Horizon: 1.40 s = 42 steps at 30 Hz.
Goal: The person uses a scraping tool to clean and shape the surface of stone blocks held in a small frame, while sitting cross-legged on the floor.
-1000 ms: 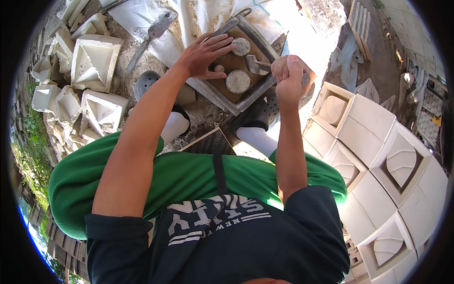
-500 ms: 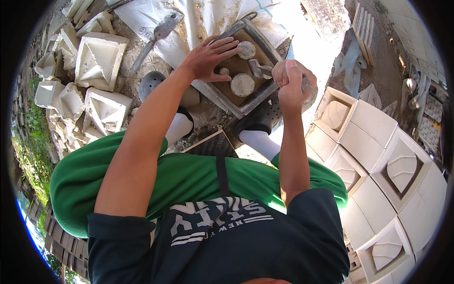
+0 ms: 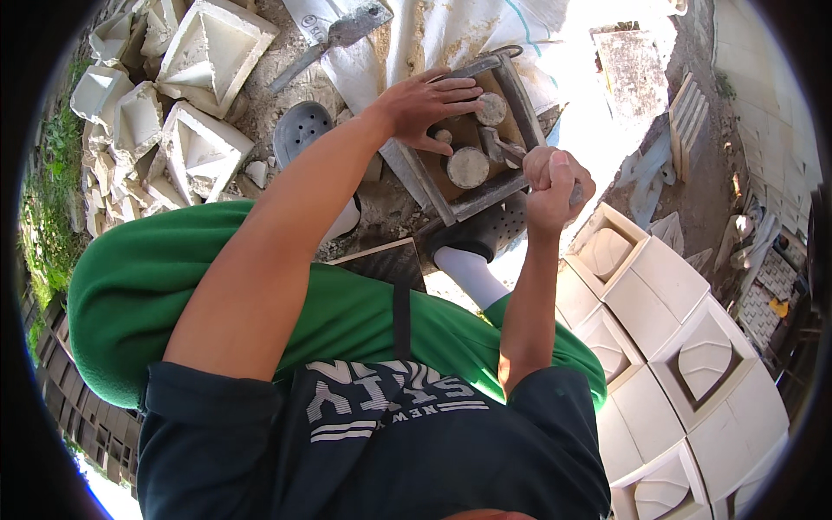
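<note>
A grey rectangular mould frame (image 3: pixel 508 185) lies on the ground in front of me, with a brown surface inside it. On that surface sit two pale round discs, the farther disc (image 3: pixel 492 109) and the nearer disc (image 3: pixel 469 168), and a small round knob (image 3: pixel 443 136). My left hand (image 3: pixel 426 110) spreads its fingers over the frame's left side, fingertips close to the farther disc. My right hand (image 3: pixel 557 185) is closed round the handle of a hammer at the frame's right side. The hammer's head (image 3: pixel 491 145) is between the discs; whether it touches the surface I cannot tell.
A trowel (image 3: pixel 342 33) lies on a white sack (image 3: pixel 433 39) beyond the frame. Broken pale castings (image 3: pixel 212 56) are heaped at left. Moulded pale blocks (image 3: pixel 659 290) stand in rows at right. My dark clogs (image 3: pixel 303 130) flank the frame.
The view has shifted, so the mould frame appears farther right and slightly lower. Both hands keep nearly the same places about it, the right still gripping the hammer.
</note>
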Tool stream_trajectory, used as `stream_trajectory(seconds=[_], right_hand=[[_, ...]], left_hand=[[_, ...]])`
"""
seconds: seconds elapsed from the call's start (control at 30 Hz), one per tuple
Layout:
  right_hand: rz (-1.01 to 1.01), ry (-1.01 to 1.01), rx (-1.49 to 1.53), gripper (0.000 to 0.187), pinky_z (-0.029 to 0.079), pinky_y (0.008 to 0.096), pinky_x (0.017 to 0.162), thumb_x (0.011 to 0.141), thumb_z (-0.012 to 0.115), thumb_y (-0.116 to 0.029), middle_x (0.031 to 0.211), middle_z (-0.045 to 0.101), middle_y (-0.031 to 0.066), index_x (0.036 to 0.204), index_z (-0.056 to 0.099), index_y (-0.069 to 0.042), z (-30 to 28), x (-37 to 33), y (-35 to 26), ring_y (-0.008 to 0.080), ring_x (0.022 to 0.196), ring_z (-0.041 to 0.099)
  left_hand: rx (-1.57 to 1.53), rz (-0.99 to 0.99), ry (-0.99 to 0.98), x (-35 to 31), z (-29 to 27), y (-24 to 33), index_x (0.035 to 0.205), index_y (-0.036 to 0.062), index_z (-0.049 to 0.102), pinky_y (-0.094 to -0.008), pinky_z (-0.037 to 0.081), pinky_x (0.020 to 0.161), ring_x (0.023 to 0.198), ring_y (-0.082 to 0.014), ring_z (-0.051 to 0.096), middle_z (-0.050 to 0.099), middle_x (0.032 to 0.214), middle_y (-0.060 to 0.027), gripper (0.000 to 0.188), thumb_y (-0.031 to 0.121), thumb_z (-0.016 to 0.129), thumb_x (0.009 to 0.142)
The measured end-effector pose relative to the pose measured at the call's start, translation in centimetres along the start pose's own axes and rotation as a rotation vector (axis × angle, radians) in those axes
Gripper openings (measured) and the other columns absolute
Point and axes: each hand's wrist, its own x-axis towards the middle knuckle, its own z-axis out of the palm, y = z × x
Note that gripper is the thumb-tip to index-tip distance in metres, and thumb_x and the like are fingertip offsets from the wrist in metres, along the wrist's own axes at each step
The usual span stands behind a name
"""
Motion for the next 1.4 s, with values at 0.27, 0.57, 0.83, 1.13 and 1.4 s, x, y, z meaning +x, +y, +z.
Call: stream_trajectory(seconds=[0.27,0.57,0.83,1.13,1.4], right_hand=[[-0.005,-0.083,0.012,0.04,0.029,0.0308,0.045,0.094,0.043,-0.005,0.05,0.035,0.0039,0.055,0.032,-0.005,0.3,0.2,0.0,0.0137,0.046,0.032],[0.016,-0.176,-0.048,0.038,0.03,0.0312,0.047,0.093,0.044,-0.005,0.051,0.036,0.0039,0.056,0.033,-0.004,0.5,0.5,-0.4,0.0145,0.047,0.033],[0.098,-0.222,0.085,0.034,0.023,0.029,0.048,0.087,0.054,-0.009,0.054,0.038,0.0004,0.057,0.042,0.002,0.7,1.7,0.7,0.0093,0.05,0.033],[0.097,-0.361,-0.08,0.03,0.025,0.0312,0.048,0.085,0.057,-0.01,0.054,0.037,0.0031,0.06,0.046,0.003,0.9,1.5,0.3,0.0117,0.049,0.035],[0.149,-0.337,0.057,0.033,0.022,0.0301,0.047,0.085,0.055,-0.015,0.054,0.037,0.0006,0.059,0.043,0.003,0.1,1.8,0.9,0.0107,0.049,0.033]], left_hand=[[-0.024,0.018,0.016,-0.1,0.1,0.1,0.151,0.017,0.037,-0.0466,0.019,0.123,0.147,-0.0215,0.031,0.039,0.156,-0.0036,0.089,0.056,0.072,0.079],[-0.006,0.002,-0.015,-0.2,0.1,-0.2,0.151,0.0184,0.037,-0.0462,0.018,0.124,0.148,-0.0209,0.028,0.037,0.157,-0.0037,0.088,0.055,0.072,0.079],[-0.001,-0.008,0.024,-0.2,0.1,-0.2,0.153,0.0163,0.032,-0.0458,0.015,0.125,0.149,-0.0217,0.025,0.032,0.16,-0.0042,0.098,0.059,0.074,0.076],[-0.01,-0.07,0.03,-0.2,-0.3,0.1,0.156,0.0141,0.025,-0.0454,0.016,0.125,0.15,-0.0226,0.023,0.025,0.162,-0.0051,0.11,0.062,0.077,0.071],[-0.014,-0.079,0.008,-0.2,-0.3,0.1,0.156,0.0138,0.025,-0.045,0.017,0.125,0.149,-0.023,0.025,0.026,0.162,-0.005,0.113,0.064,0.077,0.069]])
